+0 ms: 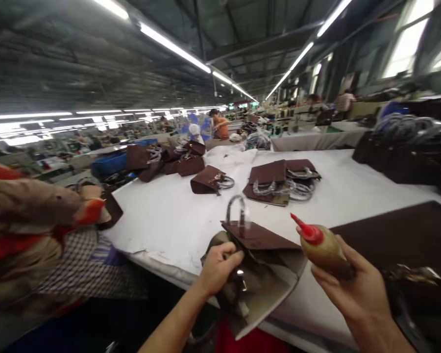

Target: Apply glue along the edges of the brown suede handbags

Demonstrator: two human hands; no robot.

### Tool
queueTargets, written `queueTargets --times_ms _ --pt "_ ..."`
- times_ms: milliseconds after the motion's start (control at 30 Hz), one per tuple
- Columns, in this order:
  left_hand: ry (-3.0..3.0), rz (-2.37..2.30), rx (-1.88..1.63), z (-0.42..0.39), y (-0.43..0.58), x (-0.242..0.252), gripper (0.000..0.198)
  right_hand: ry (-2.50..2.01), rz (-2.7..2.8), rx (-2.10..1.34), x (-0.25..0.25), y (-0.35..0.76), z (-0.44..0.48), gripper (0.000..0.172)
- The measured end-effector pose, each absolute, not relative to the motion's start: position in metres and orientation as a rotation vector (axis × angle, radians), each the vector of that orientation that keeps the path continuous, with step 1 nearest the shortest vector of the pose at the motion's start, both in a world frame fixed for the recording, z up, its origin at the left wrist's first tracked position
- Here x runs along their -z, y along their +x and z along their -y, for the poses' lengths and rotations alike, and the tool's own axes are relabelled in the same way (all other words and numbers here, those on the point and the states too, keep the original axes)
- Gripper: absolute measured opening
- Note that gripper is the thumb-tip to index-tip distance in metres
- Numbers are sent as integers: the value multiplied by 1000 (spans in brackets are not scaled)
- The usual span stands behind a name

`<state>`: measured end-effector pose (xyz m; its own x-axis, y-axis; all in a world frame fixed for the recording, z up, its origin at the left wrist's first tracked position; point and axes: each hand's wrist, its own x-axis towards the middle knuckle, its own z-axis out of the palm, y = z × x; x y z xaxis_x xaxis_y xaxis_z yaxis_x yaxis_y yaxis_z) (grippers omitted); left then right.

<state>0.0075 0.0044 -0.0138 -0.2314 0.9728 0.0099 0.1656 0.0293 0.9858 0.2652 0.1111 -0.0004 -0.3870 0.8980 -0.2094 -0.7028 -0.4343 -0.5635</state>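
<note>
My left hand (218,267) is closed on the edge of a brown handbag (259,260) that rests at the near edge of the white table (176,215). The bag's flap is folded up and its wrapped handle (237,211) stands upright. My right hand (353,289) is wrapped round a glue bottle (323,247) with a red nozzle, held just right of the bag, nozzle pointing up and left.
More brown handbags (282,181) lie in piles across the table, and another bag (209,180) sits alone. A dark brown sheet (400,235) covers the right side. A patterned cloth (33,215) fills the left. People work at far tables.
</note>
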Motion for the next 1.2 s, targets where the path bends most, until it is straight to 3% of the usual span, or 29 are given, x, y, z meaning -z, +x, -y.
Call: queueTargets --times_ms 100,267,633,867,1000,1200 --pt "1054 -1476 -1351 -5 -13 14 57 -687 400 -1991 4 269 -92 12" --pt "960 -1490 -1355 -8 -16 12 57 -775 530 -2108 11 273 -66 32" --pt "1137 -1485 -1253 -22 6 10 58 -839 954 -2118 3 271 -68 45" --pt "1174 -1490 -1202 -31 15 -4 55 -882 1291 -2153 6 253 -91 45" --pt "1233 -1498 -1153 -39 20 -8 50 -841 1160 -2317 6 243 -91 57" --pt "1353 -1660 -1132 -41 20 -8 45 -709 767 -2345 -2 245 -82 49"
